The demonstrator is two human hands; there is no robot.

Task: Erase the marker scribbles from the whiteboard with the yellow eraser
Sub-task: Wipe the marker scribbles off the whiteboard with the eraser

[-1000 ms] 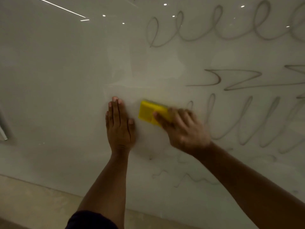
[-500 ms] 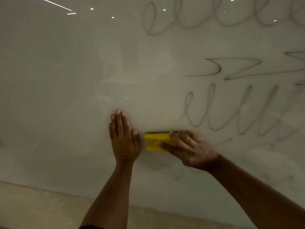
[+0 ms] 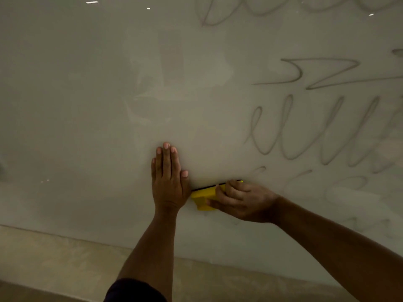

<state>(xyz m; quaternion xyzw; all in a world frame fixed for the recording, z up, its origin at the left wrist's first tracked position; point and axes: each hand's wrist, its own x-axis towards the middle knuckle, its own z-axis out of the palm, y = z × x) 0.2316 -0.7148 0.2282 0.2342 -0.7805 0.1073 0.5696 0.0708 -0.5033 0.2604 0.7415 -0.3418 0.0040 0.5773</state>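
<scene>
The whiteboard [image 3: 87, 105] fills most of the view. My right hand [image 3: 242, 201] grips the yellow eraser [image 3: 202, 196] and presses it against the board, low and just right of centre. My left hand [image 3: 169, 179] lies flat on the board with fingers together, its thumb side touching the eraser's left end. Grey marker scribbles remain on the right half: loops along the top [image 3: 218, 16], a zigzag [image 3: 322, 73], tall loops [image 3: 305, 136] and fainter marks [image 3: 349, 184] right of my right hand. The left half shows only wipe smears.
The board's bottom edge [image 3: 65, 234] runs across the lower part of the view, with a beige surface [image 3: 54, 264] below it. Ceiling lights reflect as bright dots at the board's top.
My right hand has slid the eraser downward, wiping away the faint scribbles below it. The view has tilted down, so the top loops sit higher. My left hand stays flat.
</scene>
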